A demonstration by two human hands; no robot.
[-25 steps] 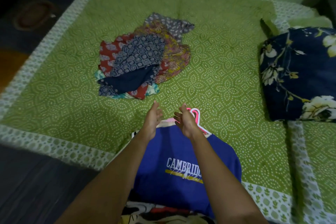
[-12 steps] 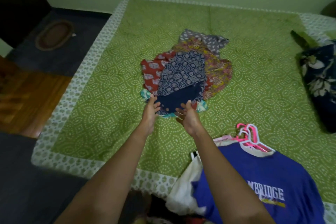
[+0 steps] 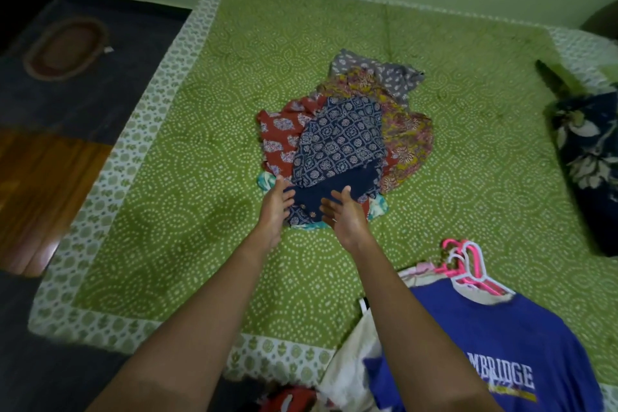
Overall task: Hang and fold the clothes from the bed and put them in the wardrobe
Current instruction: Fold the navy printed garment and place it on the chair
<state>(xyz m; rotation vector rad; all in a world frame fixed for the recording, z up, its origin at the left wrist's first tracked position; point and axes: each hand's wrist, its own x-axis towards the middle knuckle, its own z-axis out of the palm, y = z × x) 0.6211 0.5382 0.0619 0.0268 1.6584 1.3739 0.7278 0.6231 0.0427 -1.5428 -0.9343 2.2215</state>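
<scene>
The person is holding both bare arms out over a green dotted bedspread [image 3: 200, 150] toward a pile of clothes [image 3: 398, 130] lying near the middle of the bed. The left hand [image 3: 274, 207] is hovering at the pile's near left edge with its fingers loosely extended and gripping nothing, its fingertips beside a scrap of teal cloth [image 3: 266, 179]. The right hand [image 3: 344, 216] is sitting just beside it, palm turned inward and fingers relaxed, also holding nothing, over the near hem of a navy patterned garment [image 3: 341, 140] that is lying on top of the pile. Whether either hand is actually touching the fabric cannot be told. Under the navy piece, a red printed garment [image 3: 281, 130] is sticking out to the left, a yellow and pink floral garment [image 3: 406, 130] to the right, and a grey printed garment [image 3: 378, 72] at the far side. At the near right edge of the bed, a blue T-shirt [image 3: 495, 341] with white lettering is lying on a bunch of pink and white hangers [image 3: 468, 264], with a white garment [image 3: 351, 365] bunched beside it. A dark floral pillow [image 3: 588, 157] is resting at the right edge, and an oval rug [image 3: 67, 47] is lying on the floor beyond the bed's left side.
</scene>
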